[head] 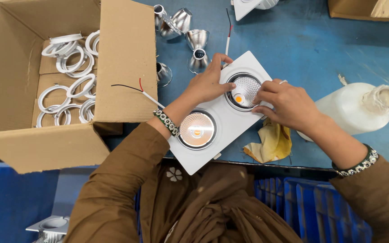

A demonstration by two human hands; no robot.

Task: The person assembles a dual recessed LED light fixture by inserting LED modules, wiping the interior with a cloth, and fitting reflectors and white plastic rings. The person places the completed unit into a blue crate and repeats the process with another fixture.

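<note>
A white twin-lamp fixture (pixel 221 118) lies diagonally across the middle of the frame on a blue table (pixel 311 49), its lower corner overhanging the table's near edge. The left hand (pixel 208 83) rests flat on the upper left part of the plate, fingers spread narrowly along its edge, apparently to steady it. The right hand (pixel 287 104) comes in from the right with fingertips pinched at the rim of the upper lamp (pixel 245 91); whether it grips a separate ring there cannot be told. The lower lamp (pixel 197 129) sits untouched just below the left wrist.

The plate is flat, matt and rectangular with rounded corners. Each lamp is a round, ribbed reflector cup with a glossy dark rim and a small orange emitter at its centre.

A thin lead of red, black and white wire (pixel 137 88) runs from under the left wrist toward the left, over a flap of the box (pixel 32 94). That open cardboard box, at upper left, holds loosely piled white plastic rings (pixel 70 87), within reach of the left hand.

Polished metal cones (pixel 190 38), mirror-bright, stand in a cluster at top centre, just above the fixture. A crumpled yellow cloth (pixel 271 143) lies touching the plate's right edge below the right hand. A white bottle (pixel 359 108), its neck stuffed with a rag, lies on its side at right. Blue crates (pixel 311 202) fill the bottom of the frame, below the brown sleeves.
</note>
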